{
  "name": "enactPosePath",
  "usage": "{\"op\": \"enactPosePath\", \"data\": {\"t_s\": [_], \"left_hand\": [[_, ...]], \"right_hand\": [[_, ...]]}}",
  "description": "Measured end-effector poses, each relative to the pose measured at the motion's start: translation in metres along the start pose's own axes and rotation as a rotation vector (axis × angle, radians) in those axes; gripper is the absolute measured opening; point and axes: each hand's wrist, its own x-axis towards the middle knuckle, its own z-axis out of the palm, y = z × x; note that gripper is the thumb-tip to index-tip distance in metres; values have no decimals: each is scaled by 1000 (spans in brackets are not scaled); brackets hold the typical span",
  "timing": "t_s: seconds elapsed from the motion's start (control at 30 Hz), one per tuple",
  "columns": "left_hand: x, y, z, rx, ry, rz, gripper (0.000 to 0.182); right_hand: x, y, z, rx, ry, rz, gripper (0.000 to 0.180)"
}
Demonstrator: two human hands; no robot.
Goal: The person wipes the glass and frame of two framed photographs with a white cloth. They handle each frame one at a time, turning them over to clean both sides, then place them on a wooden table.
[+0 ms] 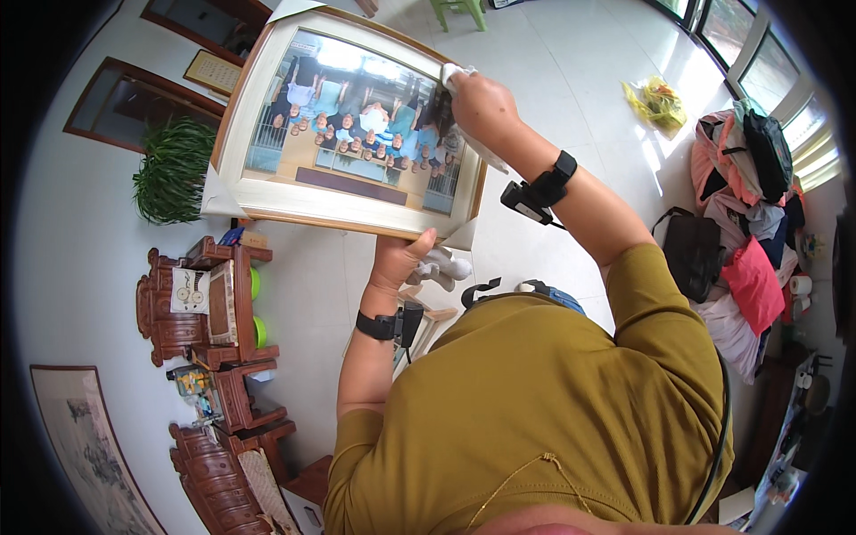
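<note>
A large framed group photograph [361, 120] is raised before me, and its picture appears upside down in this view. Its pale frame has a wood-coloured outer edge and white corner protectors [224, 195]. My left hand [398, 261] grips the frame's lower edge, with the thumb in front and the fingers hidden behind. A greyish-white cloth [441, 267] shows just beside that hand; whether the hand holds it is unclear. My right hand [485, 107] clasps a white cloth [457, 72] against the frame's right side, and part of the cloth hangs below the wrist.
A carved wooden armchair [224, 307] and a potted plant [174, 170] stand at left. To the right are heaped clothes [752, 281], a black bag [689, 254] and a yellow plastic bag [659, 107]. A green stool [461, 10] is ahead; wooden framing [428, 321] lies low near my body.
</note>
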Motion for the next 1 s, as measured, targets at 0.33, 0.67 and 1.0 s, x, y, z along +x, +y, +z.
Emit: {"op": "enactPosePath", "data": {"t_s": [0.33, 0.67, 1.0], "left_hand": [[-3, 9, -8, 48, -158, -188, 41], [-6, 8, -8, 26, -143, -73, 41], [-10, 4, -10, 8, -189, -94, 40]], "right_hand": [[45, -103, -31, 112, 377, -304, 25], [64, -117, -49, 406, 516, -330, 17], [24, -140, -53, 515, 415, -499, 15]]}}
